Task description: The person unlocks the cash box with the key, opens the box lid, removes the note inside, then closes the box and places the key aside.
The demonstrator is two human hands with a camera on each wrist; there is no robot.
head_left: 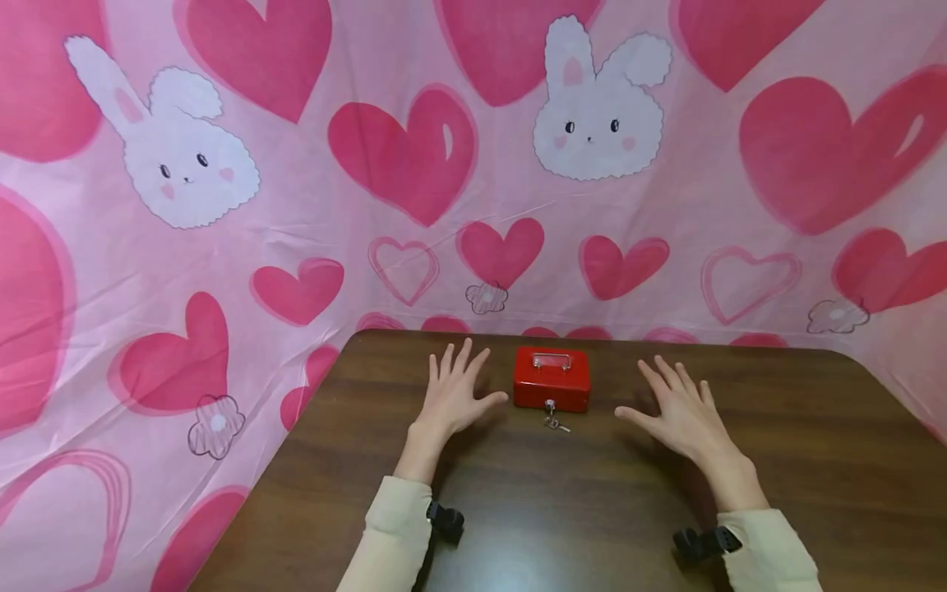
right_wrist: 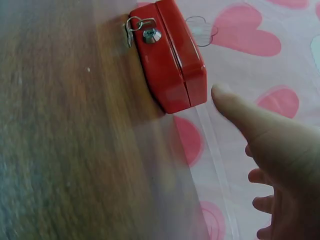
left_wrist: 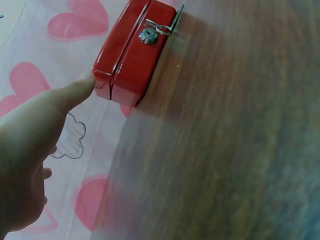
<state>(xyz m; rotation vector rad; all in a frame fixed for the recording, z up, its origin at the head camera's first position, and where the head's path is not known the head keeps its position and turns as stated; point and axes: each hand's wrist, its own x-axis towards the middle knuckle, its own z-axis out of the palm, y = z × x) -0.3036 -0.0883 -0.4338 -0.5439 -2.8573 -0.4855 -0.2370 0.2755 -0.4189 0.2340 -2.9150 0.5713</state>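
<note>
Fingers [head_left: 453,362] of our left hand [head_left: 451,400] are spread wide and straight, lying flat on the dark brown wooden counter [head_left: 814,460] just left of the small red metal cash box [head_left: 552,380]. Its thumb reaches toward the box's left end; from the head view a narrow gap seems to remain, while the left wrist view shows the thumb tip at the box's corner, and we cannot tell whether it truly touches. Our right hand [head_left: 681,415] is likewise splayed and holds nothing, palm down on the counter to the right of the box, with its thumb pointing at the box but clearly apart from it. That gap shows in the right wrist view too, where the thumb tip sits near the box's right end.

We see the box standing shut near the far edge of the counter, between the two hands, its lid closed on the base along a thin seam. A silver wire handle [head_left: 552,359] lies folded flat on the lid. On the front face sits a round silver lock [right_wrist: 151,34], and a small silver key on a ring [head_left: 555,423] hangs from it down onto the counter.

Both our forearms wear pale cream sleeves [head_left: 395,530], each with a black strap at the wrist. Behind and to the left of the counter hangs a pink cloth backdrop [head_left: 311,205] printed with red hearts and white rabbits.
</note>
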